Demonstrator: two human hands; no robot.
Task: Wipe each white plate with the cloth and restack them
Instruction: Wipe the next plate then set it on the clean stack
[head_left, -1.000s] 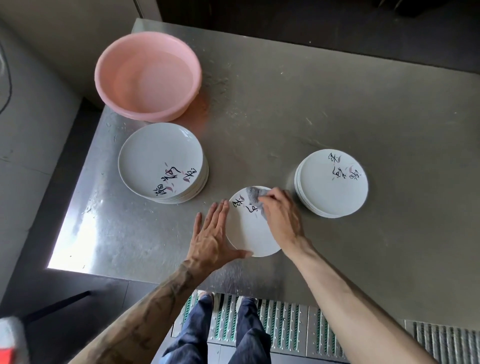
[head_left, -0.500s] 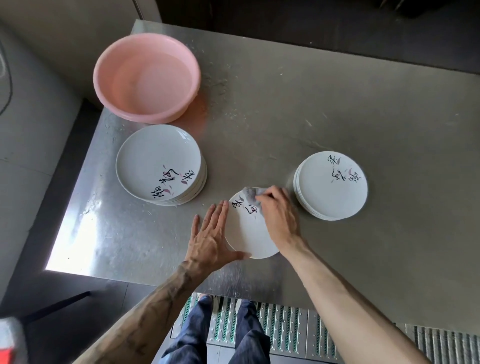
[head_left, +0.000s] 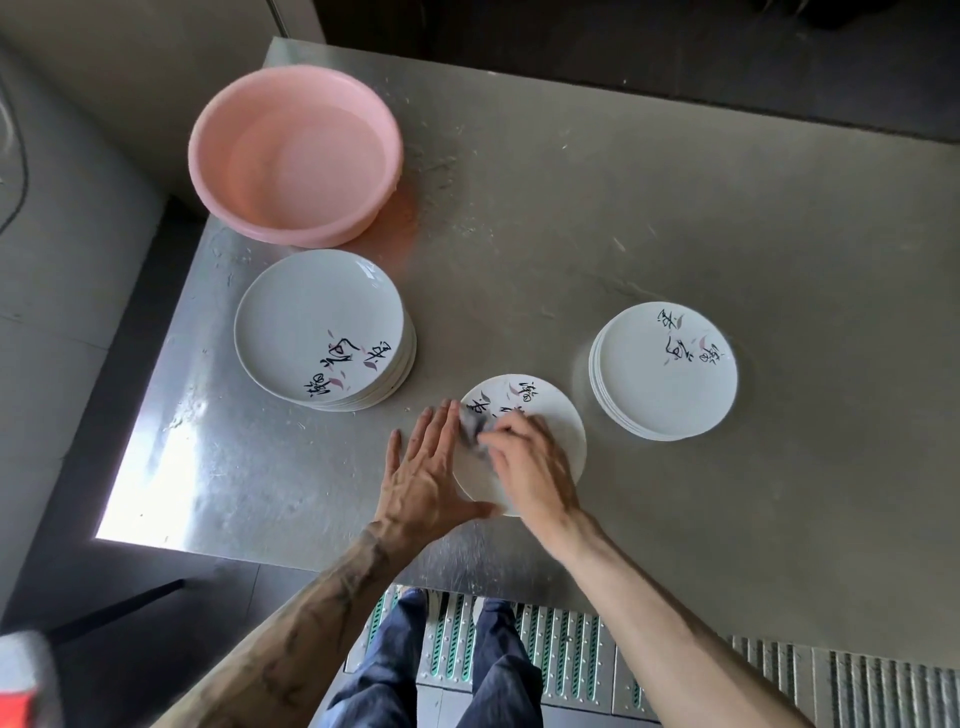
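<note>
We see a metal table (head_left: 675, 208), brushed and dull, scuffed with pale scratches and glaring bright at its near left corner. The pink basin (head_left: 291, 228) looks like smooth plastic with a soft sheen. The white plates (head_left: 563, 415) are glossy glazed ware (a highlight sits on the left stack (head_left: 311, 322)). The grey cloth (head_left: 471, 425) is soft and crumpled. Ribbed metal grating (head_left: 571, 660) lies below.

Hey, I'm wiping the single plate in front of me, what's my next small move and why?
Probably sweep the cloth rightward across the plate. Your right hand holds it bunched at the plate's far left edge, beside the left hand lying flat at that rim, while the plate's right side lies bare.
</note>
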